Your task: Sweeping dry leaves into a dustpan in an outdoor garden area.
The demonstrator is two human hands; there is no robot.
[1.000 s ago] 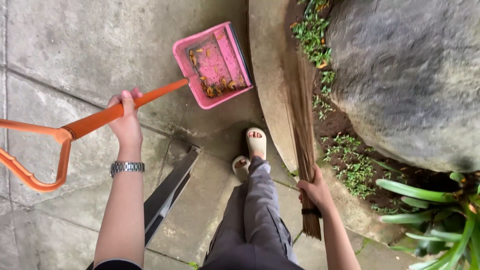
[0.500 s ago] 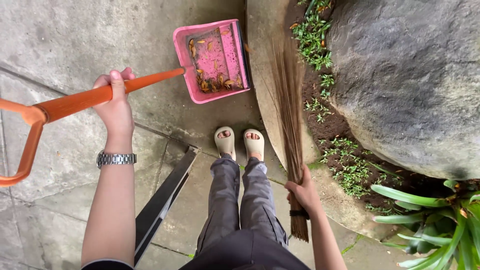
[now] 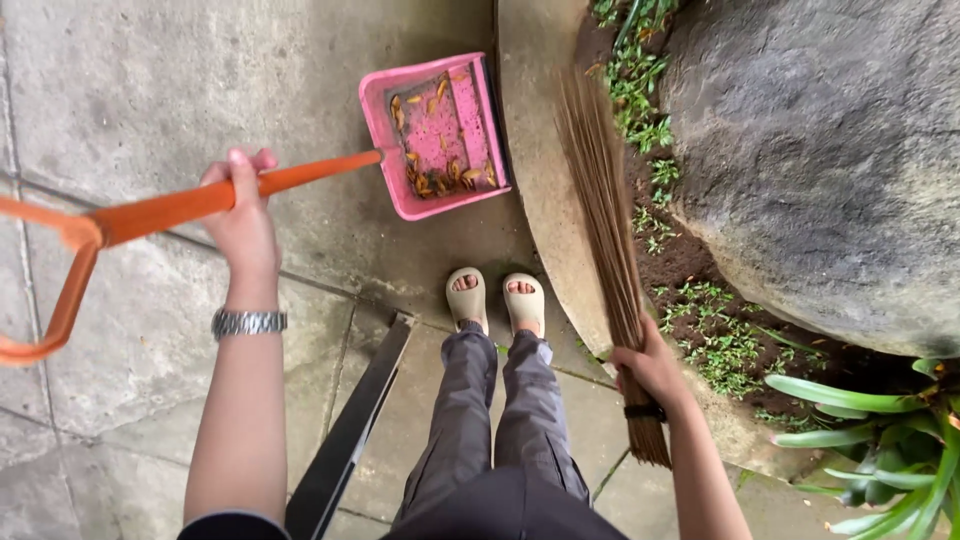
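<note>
We judge the step in hand to be sweeping litter off the curved concrete kerb [image 3: 540, 190] into the pink dustpan [image 3: 440, 135]. Our left hand [image 3: 243, 215] is clamped around the orange handle [image 3: 190, 205], holding the pan with its open mouth just beside the kerb; dry yellow-brown leaves [image 3: 440, 175] already lie inside it. Our right hand [image 3: 652, 368] is clamped on the bound end of the stick broom [image 3: 600, 200], whose bristles fan out along the kerb toward the soil bed [image 3: 680, 260] below the large grey boulder [image 3: 830, 150].

The next move, as we read it, calls for a short stroke of the bristles leftward toward the pan's mouth, with the pan held steady and low so leaves do not slip under its lip.

Compared with 0.5 s ago, the broom has swung so its tips point further right, nearer the soil, the right hand sits a little lower and further right, and the pan has shifted slightly down in view. Both feet [image 3: 497, 300] remain side by side.
</note>
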